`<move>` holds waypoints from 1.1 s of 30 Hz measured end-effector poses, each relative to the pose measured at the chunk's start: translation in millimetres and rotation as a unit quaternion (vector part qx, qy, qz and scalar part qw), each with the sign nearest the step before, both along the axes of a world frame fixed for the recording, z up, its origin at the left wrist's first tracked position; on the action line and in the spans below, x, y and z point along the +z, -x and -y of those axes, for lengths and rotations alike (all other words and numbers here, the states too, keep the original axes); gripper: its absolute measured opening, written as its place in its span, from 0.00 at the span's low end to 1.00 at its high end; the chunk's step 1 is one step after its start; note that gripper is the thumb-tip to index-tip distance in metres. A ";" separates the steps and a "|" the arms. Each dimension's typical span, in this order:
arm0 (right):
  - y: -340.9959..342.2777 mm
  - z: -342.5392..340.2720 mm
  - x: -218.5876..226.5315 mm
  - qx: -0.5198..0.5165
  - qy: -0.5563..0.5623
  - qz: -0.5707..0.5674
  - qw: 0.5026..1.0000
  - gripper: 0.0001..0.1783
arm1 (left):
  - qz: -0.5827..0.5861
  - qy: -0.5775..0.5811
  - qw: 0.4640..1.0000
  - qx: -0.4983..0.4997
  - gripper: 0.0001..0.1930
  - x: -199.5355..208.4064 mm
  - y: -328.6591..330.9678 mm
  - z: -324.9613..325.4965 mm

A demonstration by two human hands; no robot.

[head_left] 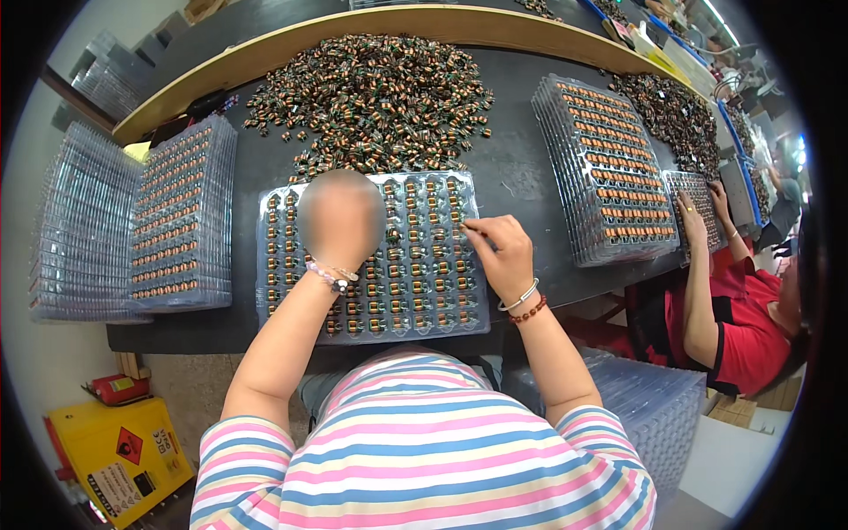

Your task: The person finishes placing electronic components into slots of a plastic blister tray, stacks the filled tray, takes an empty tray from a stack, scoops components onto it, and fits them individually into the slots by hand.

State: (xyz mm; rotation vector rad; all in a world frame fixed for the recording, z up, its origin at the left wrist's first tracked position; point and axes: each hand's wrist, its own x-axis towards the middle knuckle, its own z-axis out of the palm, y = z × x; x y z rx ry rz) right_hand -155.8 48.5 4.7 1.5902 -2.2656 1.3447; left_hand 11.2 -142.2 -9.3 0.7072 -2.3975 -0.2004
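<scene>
In front of me lies a clear plastic tray (pixel 481 309) with rows of pockets, many filled with small copper-wound coils (pixel 395 289). My left hand (pixel 343 221) is over the tray's upper left part; a blur covers its fingers, so what they hold cannot be seen. At the tray's right edge, my right hand (pixel 502 252) has thumb and forefinger pinched together beside the rightmost column of coils. Whatever is between those fingertips is too small to make out. Beyond the tray's far edge spreads a large heap of loose coils (pixel 380 97).
Stacked filled trays stand to the left (pixel 181 212) and right (pixel 609 168). More clear trays (pixel 88 221) are at far left. A wooden rail (pixel 495 34) borders the bench. At right, a co-worker in red (pixel 751 327) handles another tray near a second coil heap (pixel 676 119).
</scene>
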 end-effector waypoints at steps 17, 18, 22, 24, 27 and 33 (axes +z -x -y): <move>-11.6 11.0 -2.0 0.033 -0.056 -0.098 0.993 0.10 | -0.007 -0.071 0.994 -0.077 0.06 -3.0 -2.3 18.9; -20.7 18.0 5.0 0.058 -0.042 -0.088 0.994 0.09 | -0.011 -0.070 0.994 -0.080 0.06 -2.6 -4.2 20.3; -49.9 49.6 6.4 0.170 -0.047 -0.132 0.975 0.13 | -0.021 -0.037 0.994 -0.103 0.06 3.2 -10.8 28.5; -57.1 59.0 3.8 0.187 -0.061 -0.181 0.964 0.13 | -0.042 -0.055 0.996 -0.048 0.07 3.9 -10.8 30.4; -49.8 61.9 -8.4 0.191 -0.087 -0.210 0.955 0.13 | 0.008 -0.049 0.999 -0.006 0.09 3.8 -1.9 28.8; -47.9 56.9 -6.7 0.159 -0.069 -0.175 0.969 0.12 | 0.000 -0.033 0.999 -0.030 0.05 -4.9 10.8 24.6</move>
